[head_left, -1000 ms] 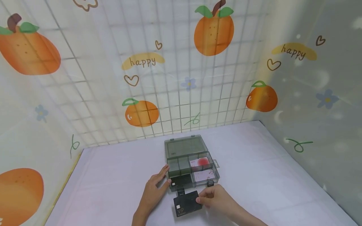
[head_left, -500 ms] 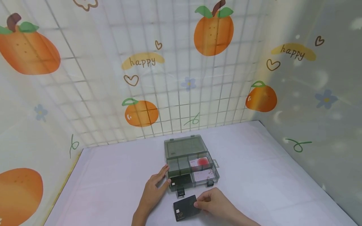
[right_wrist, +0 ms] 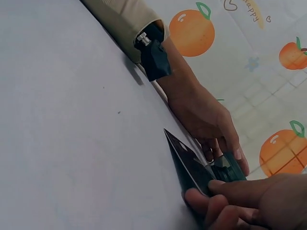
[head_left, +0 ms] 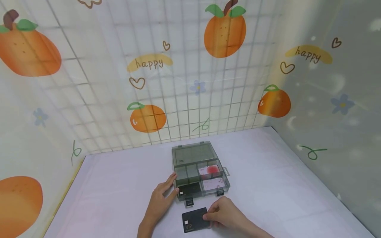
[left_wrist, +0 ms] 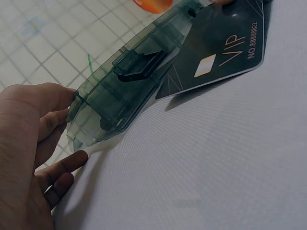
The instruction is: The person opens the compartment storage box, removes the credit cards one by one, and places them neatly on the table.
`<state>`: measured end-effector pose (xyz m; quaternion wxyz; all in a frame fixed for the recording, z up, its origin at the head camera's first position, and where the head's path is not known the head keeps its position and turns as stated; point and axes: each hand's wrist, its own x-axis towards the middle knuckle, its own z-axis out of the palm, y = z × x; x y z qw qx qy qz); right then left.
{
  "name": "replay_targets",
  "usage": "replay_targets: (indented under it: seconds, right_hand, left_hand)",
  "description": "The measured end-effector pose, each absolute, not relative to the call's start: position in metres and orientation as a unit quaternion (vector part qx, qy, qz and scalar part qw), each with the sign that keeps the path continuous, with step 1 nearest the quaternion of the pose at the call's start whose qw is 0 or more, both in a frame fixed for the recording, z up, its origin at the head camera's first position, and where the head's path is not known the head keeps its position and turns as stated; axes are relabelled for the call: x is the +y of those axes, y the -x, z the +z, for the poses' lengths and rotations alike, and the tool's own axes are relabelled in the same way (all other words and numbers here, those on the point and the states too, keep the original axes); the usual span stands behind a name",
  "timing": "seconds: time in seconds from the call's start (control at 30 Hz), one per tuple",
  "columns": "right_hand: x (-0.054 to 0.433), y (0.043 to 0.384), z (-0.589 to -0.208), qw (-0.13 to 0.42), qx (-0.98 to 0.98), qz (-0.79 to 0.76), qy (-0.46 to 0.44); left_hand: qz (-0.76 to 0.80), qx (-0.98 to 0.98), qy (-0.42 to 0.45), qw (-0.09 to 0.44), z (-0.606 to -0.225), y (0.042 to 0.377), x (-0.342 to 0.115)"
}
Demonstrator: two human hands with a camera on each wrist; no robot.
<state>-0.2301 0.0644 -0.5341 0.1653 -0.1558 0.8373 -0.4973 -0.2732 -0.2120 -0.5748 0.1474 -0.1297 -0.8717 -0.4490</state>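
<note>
A translucent grey-green compartment box (head_left: 188, 181) sits on the table with its lid (head_left: 194, 153) folded back. My left hand (head_left: 158, 199) rests against the box's left side, fingertips touching its edge. Between thumb and fingers, my right hand (head_left: 226, 213) pinches the right end of a black VIP card (head_left: 194, 220) in front of the box. In the left wrist view, the card (left_wrist: 225, 52) is tilted, and its number and chip show. Another black card (head_left: 190, 189) lies in the front left compartment.
A pale card (head_left: 213, 183) fills the front right compartment, and a card with a red circle (head_left: 212, 169) lies behind it. Two latches (head_left: 189, 201) stick out at the box's front. A fruit-printed curtain (head_left: 178, 72) surrounds the white table (head_left: 119, 185).
My right hand has drawn the VIP card away from the box's front latches, toward me, and the card has settled lower. My left hand stays against the box.
</note>
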Motion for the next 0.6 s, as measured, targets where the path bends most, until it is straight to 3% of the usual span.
replay_targets:
  seconds: [0.6]
  right_hand:
    - [0.0579, 0.2250, -0.5341, 0.128, 0.880, -0.433, 0.148]
  left_hand:
    - [-0.454, -0.871, 0.126, 0.136, -0.5742, 0.2737, -0.2118]
